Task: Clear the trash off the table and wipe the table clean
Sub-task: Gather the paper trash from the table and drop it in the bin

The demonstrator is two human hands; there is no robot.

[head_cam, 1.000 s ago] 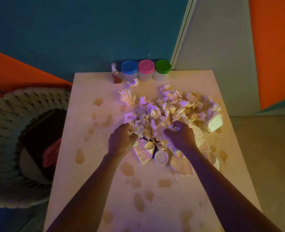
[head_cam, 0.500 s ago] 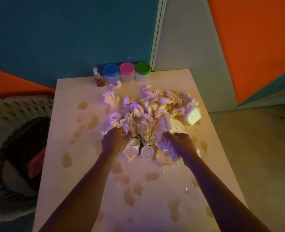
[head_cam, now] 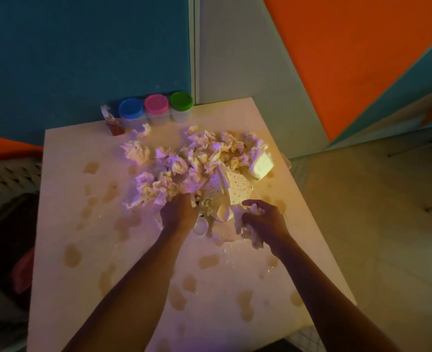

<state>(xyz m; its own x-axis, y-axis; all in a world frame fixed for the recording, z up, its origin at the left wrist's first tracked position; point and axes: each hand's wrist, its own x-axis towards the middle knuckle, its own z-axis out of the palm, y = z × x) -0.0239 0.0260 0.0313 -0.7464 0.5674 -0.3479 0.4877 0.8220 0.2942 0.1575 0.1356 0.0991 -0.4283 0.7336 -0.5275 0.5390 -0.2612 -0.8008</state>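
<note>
A heap of crumpled tissues (head_cam: 194,161) covers the far middle of the pale table (head_cam: 65,153), mixed with dotted paper scraps (head_cam: 237,186) and a folded white wad (head_cam: 261,165). My left hand (head_cam: 178,214) is closed at the heap's near edge, gripping tissue. My right hand (head_cam: 265,222) is shut on a bunch of crumpled tissue (head_cam: 248,229) that hangs below the palm. A small white cup (head_cam: 201,226) sits between my hands, partly hidden. Brown liquid stains (head_cam: 208,261) dot the near half of the table.
Three tubs with blue (head_cam: 131,109), pink (head_cam: 156,104) and green (head_cam: 181,100) lids stand at the table's far edge, beside a small brown bottle (head_cam: 114,125). A woven basket (head_cam: 4,179) sits left of the table. Tiled floor (head_cam: 362,224) lies to the right.
The view has swung right. My right hand has pulled toward me with a bunch of tissue in it. My left hand stays at the heap's near edge.
</note>
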